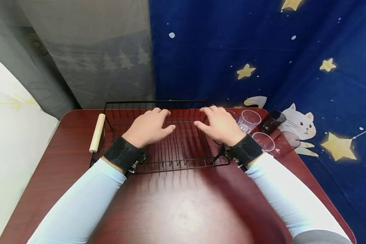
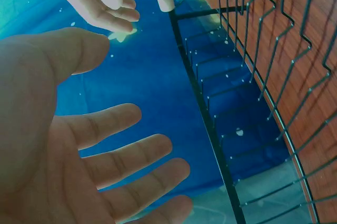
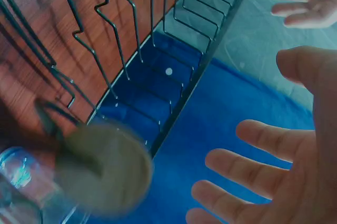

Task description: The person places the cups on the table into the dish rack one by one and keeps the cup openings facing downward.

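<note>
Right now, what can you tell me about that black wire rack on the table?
The rack looks like black metal: a rectangular frame of thicker rods with thin wires running across it, some bent into zigzags. A pale, wood-looking handle sits at its left end, another at its right. It rests on the reddish-brown table, toward the far edge. The left hand and right hand hover above, seemingly not touching it.
</note>
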`<action>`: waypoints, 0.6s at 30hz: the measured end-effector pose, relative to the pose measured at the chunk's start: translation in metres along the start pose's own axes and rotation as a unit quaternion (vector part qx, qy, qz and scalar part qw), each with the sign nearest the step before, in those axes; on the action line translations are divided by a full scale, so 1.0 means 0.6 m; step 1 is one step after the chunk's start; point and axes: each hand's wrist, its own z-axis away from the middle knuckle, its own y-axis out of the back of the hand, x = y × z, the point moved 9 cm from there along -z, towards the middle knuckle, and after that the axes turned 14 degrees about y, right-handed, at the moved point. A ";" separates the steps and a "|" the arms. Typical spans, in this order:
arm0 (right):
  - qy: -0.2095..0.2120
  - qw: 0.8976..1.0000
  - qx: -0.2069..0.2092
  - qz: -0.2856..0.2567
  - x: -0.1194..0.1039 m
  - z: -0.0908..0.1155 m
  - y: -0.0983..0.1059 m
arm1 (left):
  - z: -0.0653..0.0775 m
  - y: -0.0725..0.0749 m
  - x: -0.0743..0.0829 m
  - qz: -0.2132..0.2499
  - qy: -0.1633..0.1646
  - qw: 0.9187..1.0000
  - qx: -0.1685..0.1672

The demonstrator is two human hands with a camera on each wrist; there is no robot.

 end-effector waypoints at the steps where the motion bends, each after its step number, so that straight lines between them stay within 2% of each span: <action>1: -0.002 1.000 0.003 -0.001 0.004 0.003 0.005 | 0.000 0.000 0.003 -0.001 -0.002 1.000 0.000; 7: -0.015 1.000 0.025 -0.007 0.030 0.023 0.036 | 0.002 0.000 0.020 -0.001 -0.014 1.000 0.006; 18: -0.072 0.997 0.008 0.005 0.095 0.070 0.035 | 0.002 0.000 0.043 0.003 -0.032 0.999 0.009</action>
